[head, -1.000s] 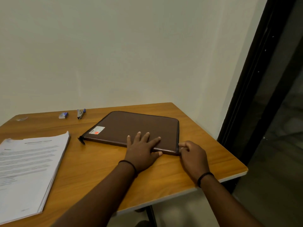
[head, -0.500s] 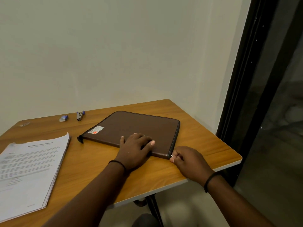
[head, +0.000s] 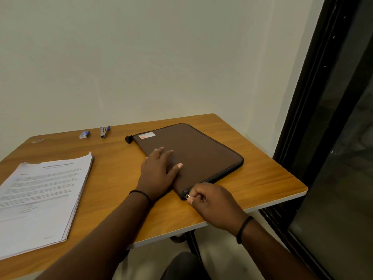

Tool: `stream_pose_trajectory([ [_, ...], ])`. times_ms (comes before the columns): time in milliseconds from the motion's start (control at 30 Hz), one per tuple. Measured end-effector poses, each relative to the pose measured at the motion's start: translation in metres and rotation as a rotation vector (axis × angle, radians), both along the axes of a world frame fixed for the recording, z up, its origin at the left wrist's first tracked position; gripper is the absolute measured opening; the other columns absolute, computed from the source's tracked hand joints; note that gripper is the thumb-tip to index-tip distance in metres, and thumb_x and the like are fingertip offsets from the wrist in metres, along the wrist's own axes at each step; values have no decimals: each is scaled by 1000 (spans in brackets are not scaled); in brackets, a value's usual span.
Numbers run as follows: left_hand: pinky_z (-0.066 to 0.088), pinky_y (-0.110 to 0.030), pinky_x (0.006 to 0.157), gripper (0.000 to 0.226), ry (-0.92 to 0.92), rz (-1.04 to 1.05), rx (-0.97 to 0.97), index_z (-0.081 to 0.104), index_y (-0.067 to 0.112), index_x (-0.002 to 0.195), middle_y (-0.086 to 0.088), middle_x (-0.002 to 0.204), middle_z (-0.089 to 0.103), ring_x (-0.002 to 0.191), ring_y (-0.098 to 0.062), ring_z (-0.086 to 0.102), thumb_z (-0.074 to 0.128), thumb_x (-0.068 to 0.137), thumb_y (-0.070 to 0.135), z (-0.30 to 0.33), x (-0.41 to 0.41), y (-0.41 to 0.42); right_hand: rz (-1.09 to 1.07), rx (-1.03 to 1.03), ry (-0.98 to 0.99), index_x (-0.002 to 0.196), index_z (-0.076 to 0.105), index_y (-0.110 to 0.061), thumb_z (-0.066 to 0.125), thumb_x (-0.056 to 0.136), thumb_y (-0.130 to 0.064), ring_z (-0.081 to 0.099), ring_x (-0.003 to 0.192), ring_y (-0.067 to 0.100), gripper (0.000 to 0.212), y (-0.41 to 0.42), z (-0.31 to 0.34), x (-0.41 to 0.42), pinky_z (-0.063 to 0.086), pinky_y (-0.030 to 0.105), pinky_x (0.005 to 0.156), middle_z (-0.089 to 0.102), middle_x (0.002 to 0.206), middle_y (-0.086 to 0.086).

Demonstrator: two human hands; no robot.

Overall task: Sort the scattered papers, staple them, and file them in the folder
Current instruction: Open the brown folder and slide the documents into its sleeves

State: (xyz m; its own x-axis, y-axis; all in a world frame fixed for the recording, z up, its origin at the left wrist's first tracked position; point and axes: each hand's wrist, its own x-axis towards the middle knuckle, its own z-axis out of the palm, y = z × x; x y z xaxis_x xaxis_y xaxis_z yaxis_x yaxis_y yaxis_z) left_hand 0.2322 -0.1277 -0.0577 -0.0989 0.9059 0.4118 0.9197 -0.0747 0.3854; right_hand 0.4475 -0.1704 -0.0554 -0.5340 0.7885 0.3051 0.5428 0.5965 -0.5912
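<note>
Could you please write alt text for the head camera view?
A person's right hand pinches the zipper pull of a closed brown zip folder while the left hand presses flat on it. A paper stack, stapler and staple box lie on the wooden table.

Paper stack (head: pixel 40 197) cut by left edge; print unreadable.

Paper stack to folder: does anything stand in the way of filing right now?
On the tabletop nothing lies between the paper stack and the brown folder. The folder itself is zipped shut. The left hand presses flat on its cover and the right hand pinches the zipper pull at the near corner.
</note>
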Motion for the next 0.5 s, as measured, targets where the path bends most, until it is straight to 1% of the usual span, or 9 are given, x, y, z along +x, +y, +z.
stream_pose_trajectory([
  [67, 23, -54, 118, 75, 45, -44, -121, 41, 33, 147, -4, 159, 31, 150, -29, 18, 29, 87, 75, -1, 4, -6, -32, 65, -23, 78, 56, -33, 61, 93, -31, 50, 71, 5, 17, 1, 1, -1, 34, 15, 60, 51, 76, -14],
  [133, 17, -55, 121, 65, 38, -57, -231, 36, 37, 150, -1, 164, 21, 153, -28, 5, 38, 93, 68, -2, 5, -8, -57, 127, -80, 81, 52, -36, 59, 95, -31, 48, 71, 2, 16, 1, -1, -4, 30, 14, 59, 49, 80, -14],
  [167, 17, -54, 121, 62, 34, -69, -256, 35, 37, 151, -1, 164, 19, 153, -28, 2, 43, 95, 63, -1, 5, -8, -76, 153, -102, 82, 52, -36, 58, 95, -31, 46, 71, 2, 15, 3, -3, -3, 30, 15, 58, 48, 81, -14],
  [300, 15, -54, 122, 60, -22, -100, -308, 35, 37, 151, -1, 165, 18, 153, -28, 0, 49, 96, 57, 0, 1, -15, -134, 199, -186, 83, 56, -30, 61, 93, -34, 47, 71, 7, 11, 4, -1, 0, 36, 23, 58, 49, 85, -10],
  [400, 15, -55, 122, 58, -46, -92, -313, 36, 38, 150, -1, 165, 18, 153, -28, 0, 49, 96, 57, 3, -4, -18, -154, 221, -212, 84, 59, -29, 60, 93, -35, 50, 73, 7, 11, 3, 5, -4, 41, 24, 61, 52, 86, -10],
  [500, 16, -54, 122, 57, -15, -82, -270, 36, 38, 150, 1, 165, 20, 153, -27, 3, 45, 98, 57, 4, -2, -21, -213, 212, -197, 84, 61, -29, 59, 94, -35, 52, 74, 7, 12, 0, 4, -4, 41, 24, 62, 54, 86, -11],
])
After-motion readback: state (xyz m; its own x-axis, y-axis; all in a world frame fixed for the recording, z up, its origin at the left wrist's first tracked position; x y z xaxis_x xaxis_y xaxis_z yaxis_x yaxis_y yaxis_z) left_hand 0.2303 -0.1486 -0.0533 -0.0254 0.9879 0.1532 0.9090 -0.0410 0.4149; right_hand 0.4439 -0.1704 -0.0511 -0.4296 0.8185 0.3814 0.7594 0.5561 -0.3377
